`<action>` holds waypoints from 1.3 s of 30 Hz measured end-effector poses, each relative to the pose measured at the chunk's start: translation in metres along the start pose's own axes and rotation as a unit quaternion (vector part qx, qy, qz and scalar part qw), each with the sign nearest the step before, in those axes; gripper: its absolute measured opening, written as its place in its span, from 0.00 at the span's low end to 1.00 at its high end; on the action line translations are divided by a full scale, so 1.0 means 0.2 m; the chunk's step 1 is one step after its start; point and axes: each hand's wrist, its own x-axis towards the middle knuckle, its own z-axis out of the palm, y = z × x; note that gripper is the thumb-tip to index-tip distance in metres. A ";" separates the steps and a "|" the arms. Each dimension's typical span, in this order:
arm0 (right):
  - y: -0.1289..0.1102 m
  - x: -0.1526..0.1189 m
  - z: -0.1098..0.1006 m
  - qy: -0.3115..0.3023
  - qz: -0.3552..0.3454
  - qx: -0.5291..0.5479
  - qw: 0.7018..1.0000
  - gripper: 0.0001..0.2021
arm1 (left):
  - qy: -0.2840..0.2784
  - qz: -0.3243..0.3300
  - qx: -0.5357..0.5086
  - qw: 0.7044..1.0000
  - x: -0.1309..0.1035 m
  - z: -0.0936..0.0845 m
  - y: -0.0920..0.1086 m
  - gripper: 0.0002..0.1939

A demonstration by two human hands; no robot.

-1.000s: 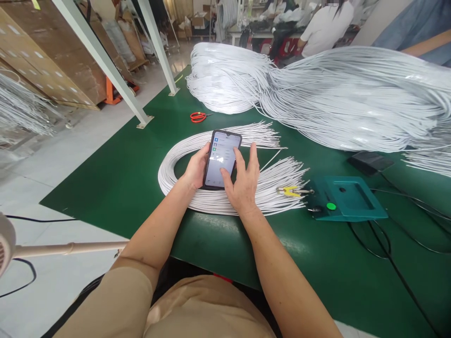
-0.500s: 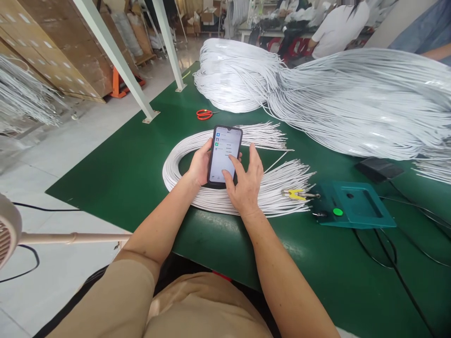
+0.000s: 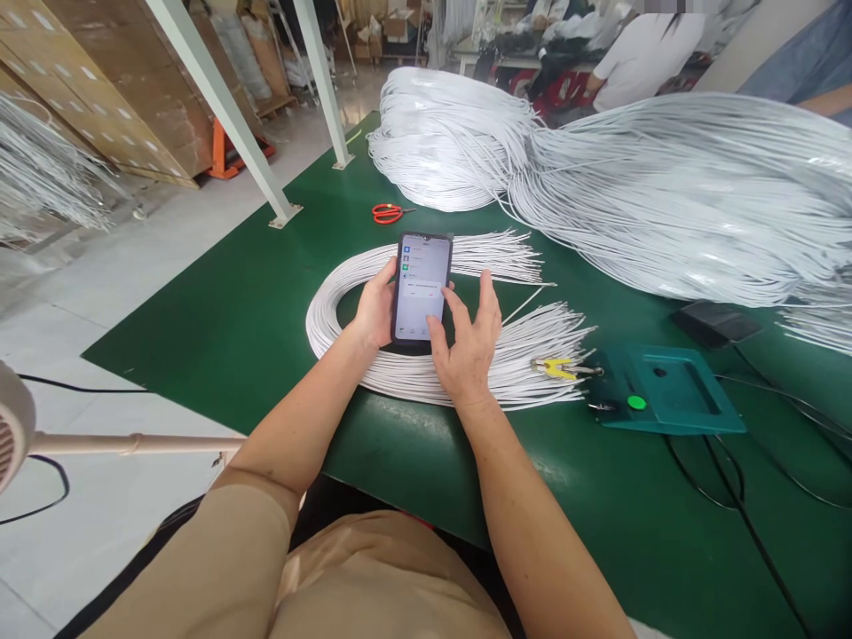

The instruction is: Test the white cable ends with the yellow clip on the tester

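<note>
A dark-edged phone (image 3: pixel 421 306) with a lit screen is upright in my left hand (image 3: pixel 376 311), whose fingers wrap round its left side and back. My right hand (image 3: pixel 467 342) is at the phone's right edge, fingers apart, with thumb and index finger close to the screen. Under both hands a curved bundle of white cables (image 3: pixel 326 306) lies on the green table (image 3: pixel 219 302), its loose ends fanned to the right. A yellow-handled tool (image 3: pixel 557 367) rests on the lower cable ends.
Red-handled scissors (image 3: pixel 388 213) lie beyond the phone. Large white cable coils (image 3: pixel 666 195) fill the back right. A teal device (image 3: pixel 685 386) with black cords sits at the right. Metal posts (image 3: pixel 226 115) stand at the left edge. A person in white (image 3: pixel 649 58) is at the back.
The phone's screen now shows a light box across its middle. My right thumb and index finger have shifted slightly right and up, off the screen's middle. The phone has moved slightly left.
</note>
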 end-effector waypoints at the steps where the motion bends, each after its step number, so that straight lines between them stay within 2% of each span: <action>1: 0.00 0.00 0.00 -0.002 -0.001 0.002 1.000 0.20 | -0.004 -0.002 -0.001 1.000 0.00 0.00 0.00 0.35; 10: -0.03 -0.01 0.00 -0.024 -0.009 -0.009 1.000 0.18 | -0.002 -0.008 -0.010 1.000 0.00 0.01 0.00 0.35; 20: -0.03 -0.01 0.00 -0.007 0.001 0.011 1.000 0.20 | -0.017 -0.002 -0.013 1.000 0.00 0.00 0.00 0.35; 27: -0.01 -0.01 0.01 0.004 -0.013 0.011 1.000 0.23 | 0.022 -0.018 0.001 1.000 0.00 0.00 0.00 0.33; 34: 0.00 0.00 0.01 0.027 -0.028 -0.011 0.999 0.26 | 0.030 -0.026 0.022 0.999 -0.01 0.01 -0.01 0.33; 39: -0.01 0.01 0.00 0.021 -0.013 -0.020 0.999 0.26 | 0.033 -0.025 0.028 0.999 -0.01 0.01 -0.01 0.33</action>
